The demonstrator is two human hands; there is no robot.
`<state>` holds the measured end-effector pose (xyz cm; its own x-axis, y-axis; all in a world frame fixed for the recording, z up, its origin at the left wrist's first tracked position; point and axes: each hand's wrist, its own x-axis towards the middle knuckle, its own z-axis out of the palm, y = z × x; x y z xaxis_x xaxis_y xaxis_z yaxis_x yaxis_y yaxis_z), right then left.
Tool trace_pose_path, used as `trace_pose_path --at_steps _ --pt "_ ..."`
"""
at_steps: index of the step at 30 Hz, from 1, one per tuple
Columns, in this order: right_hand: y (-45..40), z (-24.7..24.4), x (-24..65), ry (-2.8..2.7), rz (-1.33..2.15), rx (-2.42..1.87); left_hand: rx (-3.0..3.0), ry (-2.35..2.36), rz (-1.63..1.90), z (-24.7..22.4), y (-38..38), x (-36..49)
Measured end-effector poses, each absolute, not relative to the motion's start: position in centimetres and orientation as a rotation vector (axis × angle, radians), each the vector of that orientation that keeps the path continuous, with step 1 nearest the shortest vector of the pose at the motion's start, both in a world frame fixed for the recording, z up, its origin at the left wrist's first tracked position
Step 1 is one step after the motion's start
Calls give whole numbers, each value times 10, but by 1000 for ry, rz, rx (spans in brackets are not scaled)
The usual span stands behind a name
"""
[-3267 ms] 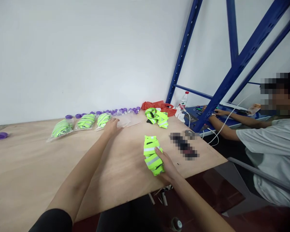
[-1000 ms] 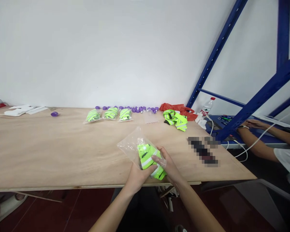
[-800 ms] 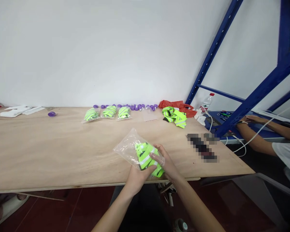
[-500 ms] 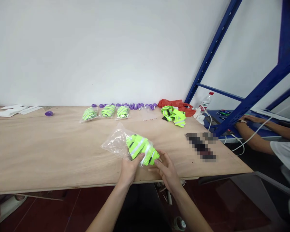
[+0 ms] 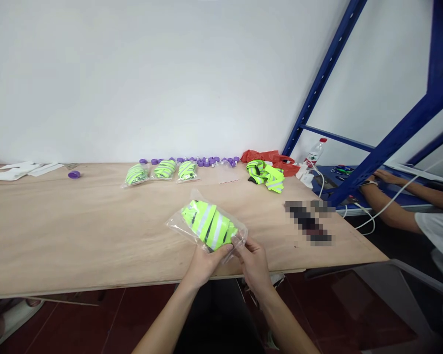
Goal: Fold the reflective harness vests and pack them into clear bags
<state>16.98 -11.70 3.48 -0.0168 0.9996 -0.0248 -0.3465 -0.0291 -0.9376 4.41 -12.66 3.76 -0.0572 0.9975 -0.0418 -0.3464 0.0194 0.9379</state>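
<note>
A clear plastic bag (image 5: 180,222) holds a folded neon-yellow reflective strap (image 5: 210,223) above the front part of the wooden table. My left hand (image 5: 205,263) grips the bag's lower edge, thumb on top. The bag's right end is pinched between the fingers of my right hand (image 5: 253,255). Three bagged yellow straps, one of them a bag (image 5: 137,174) at the left, lie in a row near the wall. A loose yellow strap (image 5: 266,175) is at the back right, beside red plastic (image 5: 276,160).
Purple rings (image 5: 206,162) line the wall edge, with one purple piece (image 5: 74,174) farther left near white sheets (image 5: 16,170). A bottle (image 5: 315,153) and blue frame (image 5: 327,73) stand at right. Another person's arms (image 5: 391,209) rest beyond the frame.
The strap now sits deeper inside the bag, farther left. My right hand has closed on the bag's right end, and my left hand has shifted slightly right.
</note>
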Motion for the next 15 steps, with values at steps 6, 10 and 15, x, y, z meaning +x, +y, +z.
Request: trace_pose_path --at_steps 6,10,15 --pt "-128 35 165 -740 1561 -813 985 918 1331 35 -124 43" --pt "-131 28 178 -863 1652 -741 995 1016 1363 36 -121 32" --pt "-115 21 216 -1267 1268 -969 935 1083 1405 45 -119 13"
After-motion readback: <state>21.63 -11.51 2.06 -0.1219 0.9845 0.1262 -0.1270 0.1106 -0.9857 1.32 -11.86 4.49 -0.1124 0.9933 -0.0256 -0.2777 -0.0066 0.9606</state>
